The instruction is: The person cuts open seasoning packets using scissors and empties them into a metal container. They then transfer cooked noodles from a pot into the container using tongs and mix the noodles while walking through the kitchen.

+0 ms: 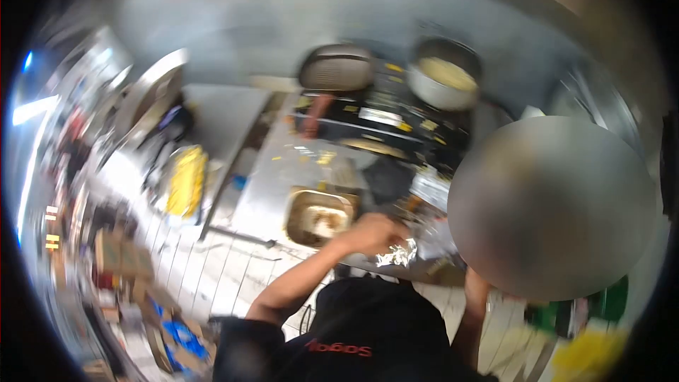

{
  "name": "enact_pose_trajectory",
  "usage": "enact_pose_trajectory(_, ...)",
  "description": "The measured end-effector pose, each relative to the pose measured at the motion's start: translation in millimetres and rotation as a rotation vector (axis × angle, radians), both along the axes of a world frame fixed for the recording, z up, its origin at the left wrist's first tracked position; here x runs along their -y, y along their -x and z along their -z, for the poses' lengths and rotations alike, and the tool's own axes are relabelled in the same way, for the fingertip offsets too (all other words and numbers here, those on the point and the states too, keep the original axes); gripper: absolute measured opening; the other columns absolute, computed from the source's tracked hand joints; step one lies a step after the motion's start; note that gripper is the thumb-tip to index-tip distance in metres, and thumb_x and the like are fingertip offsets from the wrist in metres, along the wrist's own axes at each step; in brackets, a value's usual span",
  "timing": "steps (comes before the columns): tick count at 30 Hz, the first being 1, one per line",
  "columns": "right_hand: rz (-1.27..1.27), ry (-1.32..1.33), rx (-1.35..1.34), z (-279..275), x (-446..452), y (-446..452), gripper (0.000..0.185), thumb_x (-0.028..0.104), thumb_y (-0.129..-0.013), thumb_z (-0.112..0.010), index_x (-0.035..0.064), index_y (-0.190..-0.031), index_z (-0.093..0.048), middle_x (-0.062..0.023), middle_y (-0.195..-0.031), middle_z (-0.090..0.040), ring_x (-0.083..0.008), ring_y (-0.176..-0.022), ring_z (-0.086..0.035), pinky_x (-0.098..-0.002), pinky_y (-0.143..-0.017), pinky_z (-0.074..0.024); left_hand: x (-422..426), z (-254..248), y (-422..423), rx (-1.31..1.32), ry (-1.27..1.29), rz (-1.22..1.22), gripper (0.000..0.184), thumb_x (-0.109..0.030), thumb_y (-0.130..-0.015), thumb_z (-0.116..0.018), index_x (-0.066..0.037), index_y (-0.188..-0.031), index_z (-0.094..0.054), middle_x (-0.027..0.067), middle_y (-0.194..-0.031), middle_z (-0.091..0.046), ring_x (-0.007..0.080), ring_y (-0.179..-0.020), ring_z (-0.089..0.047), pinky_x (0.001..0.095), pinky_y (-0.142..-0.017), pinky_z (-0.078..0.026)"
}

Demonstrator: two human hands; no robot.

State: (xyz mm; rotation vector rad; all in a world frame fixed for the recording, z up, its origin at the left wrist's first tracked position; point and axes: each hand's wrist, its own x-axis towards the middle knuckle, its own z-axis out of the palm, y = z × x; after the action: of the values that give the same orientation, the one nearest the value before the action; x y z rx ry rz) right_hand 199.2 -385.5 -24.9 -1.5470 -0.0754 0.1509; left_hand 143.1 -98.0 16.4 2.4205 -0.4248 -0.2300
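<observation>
The left hand [382, 235] has its fingers curled in narrow at shiny, crumpled silvery material [397, 253], just right of the square metal tray [288, 223]; blur hides whether they grip it. The right hand [477, 287] is farther right of the tray, partly hidden, its state impossible to tell. A crinkled clear plastic bag [433, 235] lies between the hands. The tray, on the steel counter [263, 198], has brown residue inside. Beyond it, the round whitish pot [442, 96] already contains pale yellow food; how much work remains cannot be judged.
</observation>
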Motion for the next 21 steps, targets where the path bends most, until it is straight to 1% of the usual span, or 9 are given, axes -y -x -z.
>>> enact_pose_trajectory(4,0.012,-0.058,-0.017,55.8,-0.1,-19.2,0.030,0.004,-0.086,-0.067,0.0038,-0.114,-0.056,-0.0027,-0.090,-0.061,-0.0085,-0.074,-0.056,-0.0211,-0.063,-0.0426,-15.4,10.8,27.0,-0.164,1.570,0.184,0.013,-0.010,-0.087,-0.069,0.002,-0.091,-0.064,0.0014,-0.083,-0.062,0.0101,-0.075,-0.057,0.0272,-0.065,-0.045)
enact_pose_trajectory(6,-0.110,0.022,-0.093,29.0,-8.5,-18.2,0.035,0.010,-0.083,-0.072,0.0007,-0.113,-0.056,-0.0052,-0.098,-0.060,-0.0120,-0.087,-0.058,-0.0226,-0.074,-0.0456,-13.7,9.7,29.4,-0.035,0.729,0.019,0.008,-0.003,-0.083,-0.065,0.002,-0.083,-0.059,0.0046,-0.079,-0.059,0.0151,-0.073,-0.057,0.0316,-0.066,-0.045)
enact_pose_trajectory(8,-0.098,0.052,0.038,38.9,-20.7,-21.6,0.030,0.006,-0.084,-0.071,0.0051,-0.111,-0.057,-0.0008,-0.091,-0.060,-0.0086,-0.077,-0.055,-0.0212,-0.062,-0.0419,-16.6,39.1,35.6,-0.057,0.477,0.127,0.011,-0.006,-0.082,-0.066,0.000,-0.081,-0.057,0.0082,-0.073,-0.059,0.0161,-0.073,-0.059,0.0347,-0.065,-0.045)
enact_pose_trajectory(9,-0.116,0.052,0.047,36.1,-25.3,-27.6,0.030,0.006,-0.084,-0.071,0.0051,-0.111,-0.057,-0.0008,-0.091,-0.060,-0.0086,-0.077,-0.055,-0.0212,-0.062,-0.0419,-19.1,35.4,38.9,-0.044,0.477,0.111,0.011,-0.006,-0.082,-0.066,0.000,-0.081,-0.057,0.0082,-0.073,-0.059,0.0161,-0.073,-0.059,0.0347,-0.065,-0.045)
enact_pose_trajectory(11,-0.187,0.085,0.039,32.0,-30.0,-30.4,0.031,0.008,-0.084,-0.072,0.0051,-0.111,-0.057,-0.0016,-0.094,-0.060,-0.0093,-0.080,-0.057,-0.0216,-0.064,-0.0436,-21.0,27.7,51.4,-0.343,1.458,0.019,0.014,-0.007,-0.084,-0.062,0.000,-0.096,-0.063,0.0143,-0.087,-0.066,0.0278,-0.083,-0.066,0.0389,-0.070,-0.049)
enact_pose_trajectory(12,-0.197,0.093,0.041,29.2,-32.3,-29.7,0.031,0.008,-0.084,-0.072,0.0051,-0.111,-0.057,-0.0016,-0.094,-0.060,-0.0093,-0.080,-0.057,-0.0216,-0.064,-0.0436,-17.8,28.4,50.2,-0.333,1.467,0.014,0.014,-0.007,-0.084,-0.062,0.000,-0.096,-0.063,0.0143,-0.087,-0.066,0.0278,-0.083,-0.066,0.0389,-0.070,-0.049)
enact_pose_trajectory(15,-0.247,-0.013,-0.006,27.8,-42.4,-30.9,0.037,0.009,-0.082,-0.074,0.0039,-0.114,-0.056,-0.0045,-0.100,-0.062,-0.0097,-0.082,-0.058,-0.0214,-0.066,-0.0445,-10.5,26.6,46.6,0.004,-0.104,-0.151,0.014,-0.013,-0.085,-0.062,-0.001,-0.091,-0.059,0.0175,-0.085,-0.063,0.0392,-0.082,-0.061,0.0439,-0.070,-0.047)
enact_pose_trajectory(18,-0.352,-0.027,-0.049,34.1,-47.8,-31.6,0.048,0.007,-0.079,-0.074,0.0012,-0.120,-0.051,-0.0133,-0.116,-0.061,-0.0186,-0.103,-0.059,-0.0288,-0.085,-0.0485,-7.9,3.6,42.6,0.116,0.421,-0.209,0.016,-0.014,-0.082,-0.062,-0.001,-0.088,-0.056,0.0178,-0.086,-0.063,0.0404,-0.082,-0.061,0.0462,-0.070,-0.046)
enact_pose_trajectory(21,-0.546,-0.069,-0.027,1.3,-62.1,-15.0,0.061,0.003,-0.073,-0.077,0.0013,-0.126,-0.047,-0.0158,-0.121,-0.059,-0.0227,-0.109,-0.059,-0.0327,-0.090,-0.0490,8.2,-1.4,37.8,0.134,0.229,-0.193,0.016,-0.013,-0.080,-0.062,-0.001,-0.089,-0.057,0.0173,-0.086,-0.063,0.0390,-0.085,-0.062,0.0468,-0.071,-0.047)
